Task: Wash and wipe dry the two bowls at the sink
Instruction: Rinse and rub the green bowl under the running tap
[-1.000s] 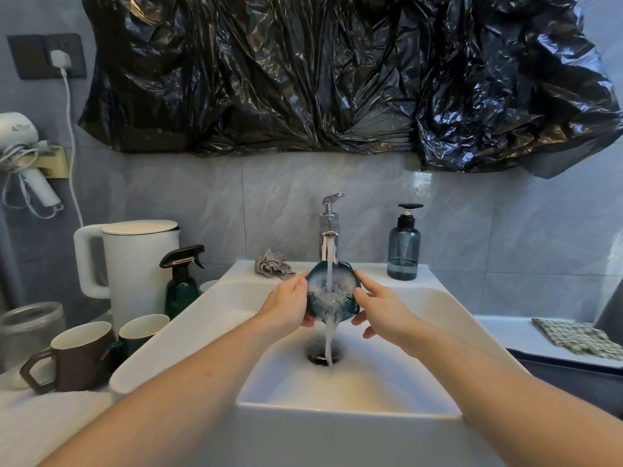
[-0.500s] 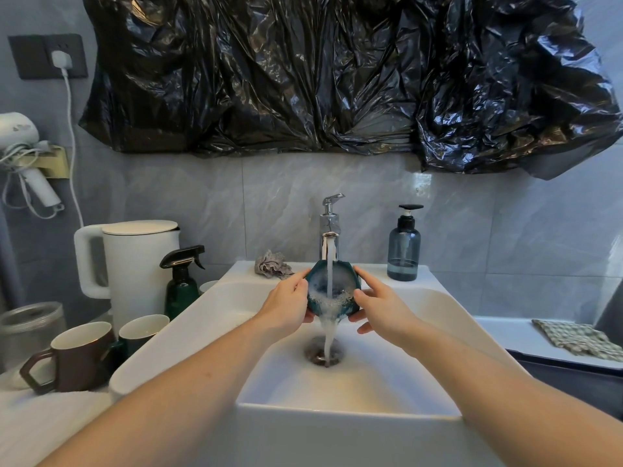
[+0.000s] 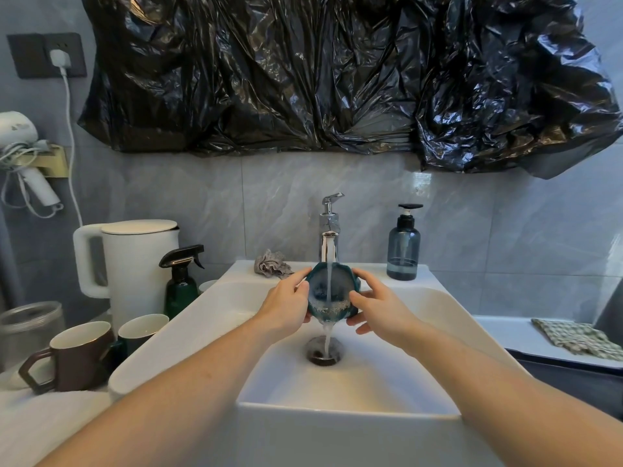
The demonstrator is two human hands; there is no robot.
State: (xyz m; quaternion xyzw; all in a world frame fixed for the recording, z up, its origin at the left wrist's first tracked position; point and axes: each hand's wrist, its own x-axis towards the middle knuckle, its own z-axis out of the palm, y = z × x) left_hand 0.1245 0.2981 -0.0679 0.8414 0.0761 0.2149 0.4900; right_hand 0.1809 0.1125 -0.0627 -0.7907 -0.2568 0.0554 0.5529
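Observation:
A small dark teal bowl (image 3: 323, 291) is tilted toward me under the running chrome faucet (image 3: 328, 237), above the white sink (image 3: 354, 382). Water pours into it, foams at its lower rim and spills down to the drain (image 3: 324, 352). My left hand (image 3: 286, 305) grips the bowl's left edge with the thumb on the rim. My right hand (image 3: 377, 306) holds its right edge, fingers curled round the side. A second bowl (image 3: 207, 284) may be the pale rim showing behind the sink's left edge; I cannot tell for sure.
A crumpled grey cloth (image 3: 271, 263) lies on the sink's back ledge, a blue soap dispenser (image 3: 403, 244) to the faucet's right. Left of the sink stand a white kettle (image 3: 135, 264), a green spray bottle (image 3: 180, 281) and two mugs (image 3: 77, 355). A checked cloth (image 3: 573, 338) lies at right.
The bowl has been turned and tipped a little between my hands under the stream; the foam has slid to its lower rim. Both hands stay on its edges.

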